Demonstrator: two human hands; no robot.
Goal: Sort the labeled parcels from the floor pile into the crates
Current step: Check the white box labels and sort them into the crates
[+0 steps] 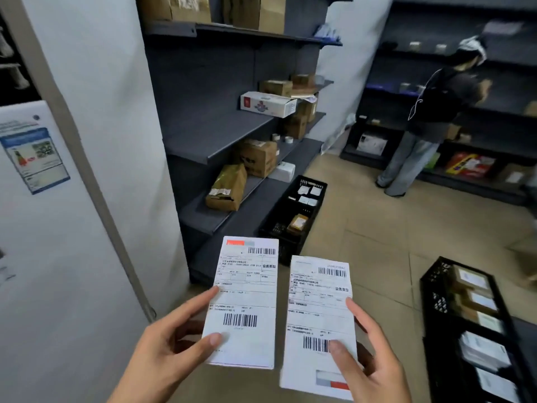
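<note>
The left parcel [247,301] and right parcel [319,309], both flat and white with printed labels facing up, are held side by side in the air just apart, above the floor [363,228] near the foot of the shelf [220,126]. The left one has its red stripe at the top, the right one at the bottom, so the right label is turned the other way round. The step in hand looks like reading and comparing labels before a drop. Next, each parcel must be matched to a crate, and the pictures do not show which goes where. The far crate [292,251] stands on the floor against the shelf's lower edge and holds a few small packets. The near crate [436,301] at the right holds a row of labelled parcels. The left hand [171,353] reaches in from below, its grip pinching the left parcel's left edge, thumb on top and forefinger stretched along the side. The right hand [374,359] mirrors it, pinching the right parcel's right edge with the thumb over the lower barcode. The floor pile is out of sight. A person [436,112] stands at the far shelves, well apart.
</note>
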